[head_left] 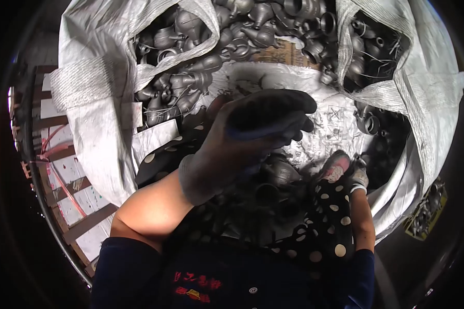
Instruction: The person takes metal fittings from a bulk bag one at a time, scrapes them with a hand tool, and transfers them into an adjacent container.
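Note:
My left hand point(252, 129), in a dark-coated grey work glove, is raised close to the camera. Its fingers stretch to the right, and I see nothing held in it. At lower right, my right hand point(359, 177) wears a lighter, stained glove. It reaches down beside a pinkish shoe point(336, 166), its fingers closed around a small dark grey metal casting point(362, 161) that is partly hidden. Bulb-shaped grey castings with round necks point(281, 172) lie below my left hand, partly in shadow. Another ring-mouthed casting point(370, 123) rests farther up on the right.
A large white woven bulk bag point(93, 123) with wide straps surrounds me. Several similar castings point(263, 33) pile along its far side, near brown cardboard point(278, 54). Wooden pallet slats point(90, 224) show at left; a yellow-edged crate of parts point(427, 213) stands outside at right.

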Tool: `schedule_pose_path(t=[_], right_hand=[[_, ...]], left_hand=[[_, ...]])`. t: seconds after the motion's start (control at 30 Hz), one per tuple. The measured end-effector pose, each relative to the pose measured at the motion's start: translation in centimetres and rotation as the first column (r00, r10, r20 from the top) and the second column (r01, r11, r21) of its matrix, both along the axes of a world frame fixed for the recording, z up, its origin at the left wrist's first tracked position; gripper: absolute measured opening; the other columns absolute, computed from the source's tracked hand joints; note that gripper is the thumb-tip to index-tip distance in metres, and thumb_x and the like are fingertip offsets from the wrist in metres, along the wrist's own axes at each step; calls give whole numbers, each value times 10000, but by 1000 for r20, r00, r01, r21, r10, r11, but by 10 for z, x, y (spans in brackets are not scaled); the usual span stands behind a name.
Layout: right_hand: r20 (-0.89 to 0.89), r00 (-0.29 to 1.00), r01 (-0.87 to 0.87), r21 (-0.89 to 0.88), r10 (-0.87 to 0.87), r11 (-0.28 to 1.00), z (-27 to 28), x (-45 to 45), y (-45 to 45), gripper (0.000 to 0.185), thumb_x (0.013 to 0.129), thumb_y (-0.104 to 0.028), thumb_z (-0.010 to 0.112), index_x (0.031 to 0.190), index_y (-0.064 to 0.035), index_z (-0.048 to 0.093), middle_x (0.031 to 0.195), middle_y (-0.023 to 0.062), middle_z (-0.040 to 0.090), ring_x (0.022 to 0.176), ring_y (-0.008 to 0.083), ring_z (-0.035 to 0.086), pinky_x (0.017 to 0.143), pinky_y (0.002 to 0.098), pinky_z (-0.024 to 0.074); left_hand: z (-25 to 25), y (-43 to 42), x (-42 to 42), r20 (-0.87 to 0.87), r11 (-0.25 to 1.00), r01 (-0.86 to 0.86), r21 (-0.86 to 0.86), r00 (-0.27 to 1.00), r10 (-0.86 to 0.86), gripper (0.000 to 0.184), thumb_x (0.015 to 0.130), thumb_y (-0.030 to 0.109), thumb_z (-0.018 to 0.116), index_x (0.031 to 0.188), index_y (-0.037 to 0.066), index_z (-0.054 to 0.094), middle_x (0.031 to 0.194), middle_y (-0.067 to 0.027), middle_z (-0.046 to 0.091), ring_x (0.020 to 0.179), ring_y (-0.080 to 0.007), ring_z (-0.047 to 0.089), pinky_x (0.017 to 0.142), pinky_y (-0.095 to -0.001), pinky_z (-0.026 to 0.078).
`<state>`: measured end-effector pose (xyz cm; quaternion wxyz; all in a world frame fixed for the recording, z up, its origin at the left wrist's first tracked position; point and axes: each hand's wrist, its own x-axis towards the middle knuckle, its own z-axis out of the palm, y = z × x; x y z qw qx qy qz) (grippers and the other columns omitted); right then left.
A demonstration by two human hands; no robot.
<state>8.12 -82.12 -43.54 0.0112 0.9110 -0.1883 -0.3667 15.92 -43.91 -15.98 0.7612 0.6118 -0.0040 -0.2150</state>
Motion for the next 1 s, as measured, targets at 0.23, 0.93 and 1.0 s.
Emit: schedule_pose_path(t=[0.23, 0.93, 1.0], right_hand=[[458, 888, -75, 45, 46, 996, -28, -28, -44, 275, 710, -37, 538, 969, 1, 620, 936, 222, 616, 913, 381, 568, 820, 408, 452], [594, 728, -455, 792, -342, 408, 304, 72, 156, 220, 658, -142, 775, 762, -25, 621, 759, 64, 655, 670, 129, 575, 640, 287, 464], [579, 713, -385, 794, -394, 470, 320, 74, 179, 236, 655, -179, 783, 758, -35, 628, 710, 53, 641, 613, 124, 565, 594, 280, 459]], left_hand=[[8, 6, 1, -110, 984, -107, -143, 990, 91, 232, 904, 51, 515, 1130, 7, 551, 1091, -83, 595, 972, -148, 594, 817, -250, 488], [-20, 14, 12, 222, 974, 209, -83, 957, -186, 520, 825, 250, 646, 1251, 9, 469, 1226, -81, 499, 1140, -172, 469, 996, -312, 349], [-27, 1, 5, 225, 907, 210, -364, 965, -133, 620, 844, 321, 633, 1312, -7, 392, 1262, -106, 479, 1158, -202, 471, 978, -291, 381]])
